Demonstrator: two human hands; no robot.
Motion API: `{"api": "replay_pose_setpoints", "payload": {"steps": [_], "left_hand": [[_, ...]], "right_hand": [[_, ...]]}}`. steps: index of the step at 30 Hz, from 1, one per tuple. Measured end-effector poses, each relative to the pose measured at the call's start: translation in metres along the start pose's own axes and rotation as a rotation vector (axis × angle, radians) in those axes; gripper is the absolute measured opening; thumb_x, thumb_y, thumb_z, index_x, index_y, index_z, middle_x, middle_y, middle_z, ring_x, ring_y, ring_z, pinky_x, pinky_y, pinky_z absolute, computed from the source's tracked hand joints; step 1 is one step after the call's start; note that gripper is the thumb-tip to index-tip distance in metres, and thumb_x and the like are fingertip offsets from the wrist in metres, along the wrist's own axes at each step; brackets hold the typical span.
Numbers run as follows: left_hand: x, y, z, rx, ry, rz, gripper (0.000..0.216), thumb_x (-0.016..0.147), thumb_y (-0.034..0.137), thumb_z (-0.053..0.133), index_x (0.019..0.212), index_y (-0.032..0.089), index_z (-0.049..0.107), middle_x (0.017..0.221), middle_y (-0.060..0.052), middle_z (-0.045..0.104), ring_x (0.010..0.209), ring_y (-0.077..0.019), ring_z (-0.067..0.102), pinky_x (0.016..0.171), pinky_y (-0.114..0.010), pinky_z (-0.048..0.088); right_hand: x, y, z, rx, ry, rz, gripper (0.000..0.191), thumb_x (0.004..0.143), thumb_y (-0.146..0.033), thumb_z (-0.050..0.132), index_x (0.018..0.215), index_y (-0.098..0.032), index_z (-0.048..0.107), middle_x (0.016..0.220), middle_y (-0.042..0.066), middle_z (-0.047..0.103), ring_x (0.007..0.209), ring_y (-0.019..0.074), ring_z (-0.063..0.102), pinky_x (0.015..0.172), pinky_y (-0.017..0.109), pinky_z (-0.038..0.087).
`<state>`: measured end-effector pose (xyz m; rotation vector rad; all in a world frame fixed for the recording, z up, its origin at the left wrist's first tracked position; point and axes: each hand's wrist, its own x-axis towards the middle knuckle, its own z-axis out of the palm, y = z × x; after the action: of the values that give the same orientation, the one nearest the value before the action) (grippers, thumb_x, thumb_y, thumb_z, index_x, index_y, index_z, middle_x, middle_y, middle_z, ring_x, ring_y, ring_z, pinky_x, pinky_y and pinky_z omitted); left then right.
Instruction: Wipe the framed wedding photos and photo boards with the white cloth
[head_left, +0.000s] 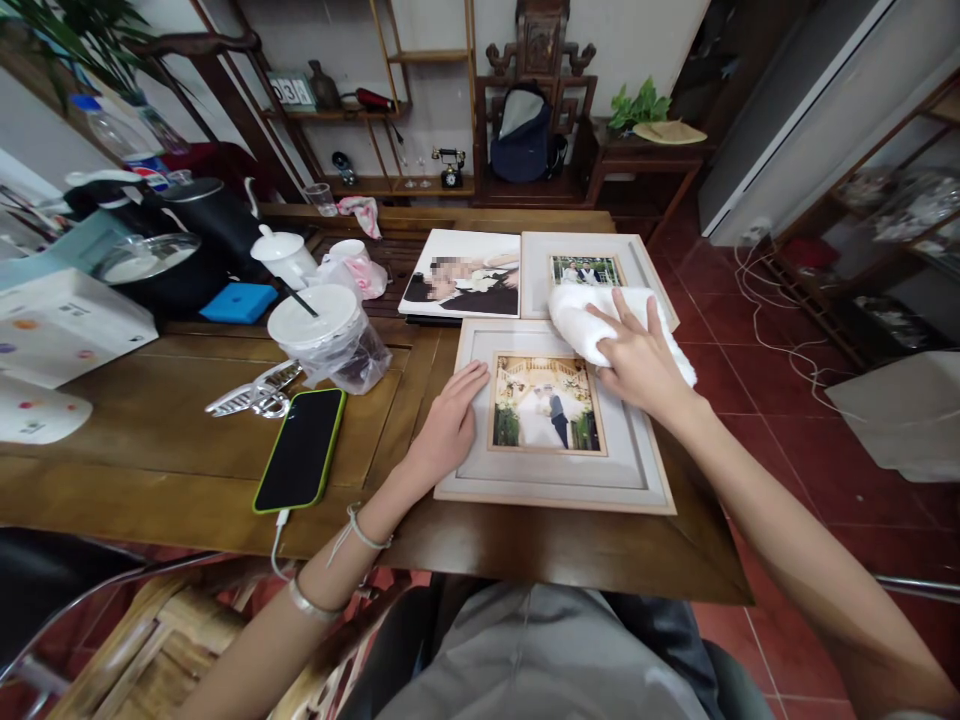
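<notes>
A light wooden picture frame (559, 485) with a wedding photo lies flat near the table's front edge. My left hand (448, 425) rests on its left side, fingers stretched out along the border. Over the frame's upper right part, my right hand (637, 350) grips a folded white cloth (581, 310), pressing it down with some fingers spread on top. The cloth also overlaps a second picture frame (536, 262) behind, covering the lower part of its photo. Left of that second frame lies a photo album (465, 285) with a picture of people on its cover.
Left on the wooden table (360, 440) are a phone (301, 450) on a charging cable, a clear hair claw (255, 390) and a lidded cup in a plastic bag (330, 335). Farther back stand a white teapot (285, 258), a blue box (238, 302) and a black pot (154, 275).
</notes>
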<state>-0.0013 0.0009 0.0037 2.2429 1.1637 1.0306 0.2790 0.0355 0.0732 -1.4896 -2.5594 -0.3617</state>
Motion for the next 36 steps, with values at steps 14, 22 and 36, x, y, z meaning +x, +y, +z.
{"api": "replay_pose_setpoints", "payload": {"steps": [14, 22, 36], "left_hand": [[0.000, 0.005, 0.001, 0.046, 0.030, -0.044, 0.049, 0.085, -0.001, 0.036, 0.128, 0.013, 0.057, 0.137, -0.013, 0.056, 0.136, -0.0228, 0.043, 0.114, -0.049, 0.035], [-0.001, 0.003, 0.000, 0.058, -0.005, -0.019, 0.053, 0.084, -0.002, 0.035, 0.132, 0.013, 0.052, 0.139, -0.014, 0.053, 0.138, -0.0226, 0.040, 0.115, -0.050, 0.034], [0.000, 0.004, -0.003, 0.021, -0.040, -0.023, 0.054, 0.085, 0.000, 0.035, 0.135, 0.013, 0.050, 0.143, -0.014, 0.049, 0.140, -0.0224, 0.037, 0.117, -0.049, 0.030]], "right_hand": [[-0.111, -0.077, -0.051, 0.128, -0.119, -0.253, 0.032, 0.054, -0.008, 0.055, 0.074, -0.028, 0.071, 0.140, 0.008, 0.052, 0.128, 0.0366, 0.047, 0.107, 0.051, 0.043], [-0.108, -0.098, -0.050, 0.443, -0.138, -0.172, 0.026, 0.053, -0.001, 0.056, 0.062, -0.025, 0.061, 0.148, -0.004, 0.040, 0.136, 0.0333, 0.036, 0.118, 0.046, 0.028], [-0.009, -0.001, 0.000, 0.090, -0.021, 0.012, 0.021, 0.065, 0.000, 0.052, 0.070, -0.013, 0.068, 0.150, 0.013, 0.036, 0.141, 0.0425, 0.020, 0.111, 0.070, 0.020]]}}
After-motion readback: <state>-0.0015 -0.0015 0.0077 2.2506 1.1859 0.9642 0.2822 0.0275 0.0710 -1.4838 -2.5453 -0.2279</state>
